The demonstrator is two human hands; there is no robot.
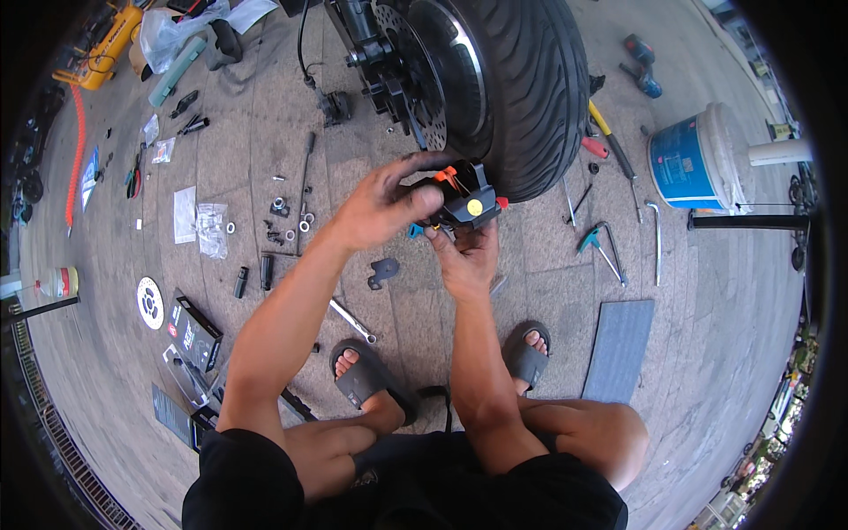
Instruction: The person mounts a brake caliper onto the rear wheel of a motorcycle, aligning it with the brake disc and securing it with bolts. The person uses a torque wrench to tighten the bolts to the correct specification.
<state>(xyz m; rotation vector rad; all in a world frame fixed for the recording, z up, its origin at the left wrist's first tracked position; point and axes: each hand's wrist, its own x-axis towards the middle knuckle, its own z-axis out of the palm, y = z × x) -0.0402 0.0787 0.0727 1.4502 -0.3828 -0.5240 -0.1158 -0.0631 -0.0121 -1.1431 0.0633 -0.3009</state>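
Past our black sleeves point(243, 473), left hand point(380, 205) and right hand point(470, 263) grip a black part point(456, 213). We should treat its orange piece point(446, 173) gently.

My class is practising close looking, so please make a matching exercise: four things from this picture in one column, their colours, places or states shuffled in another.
Things
1. Bucket
2. Hose
3. Loose disc
4. Black part

Descriptions
A. Pale with a dark middle, lying on the ground
B. Held between the left hand and right hand
C. Blue and white, to the right of the tyre
D. Orange, near the picture's left side

Right pairs: 1-C, 2-D, 3-A, 4-B
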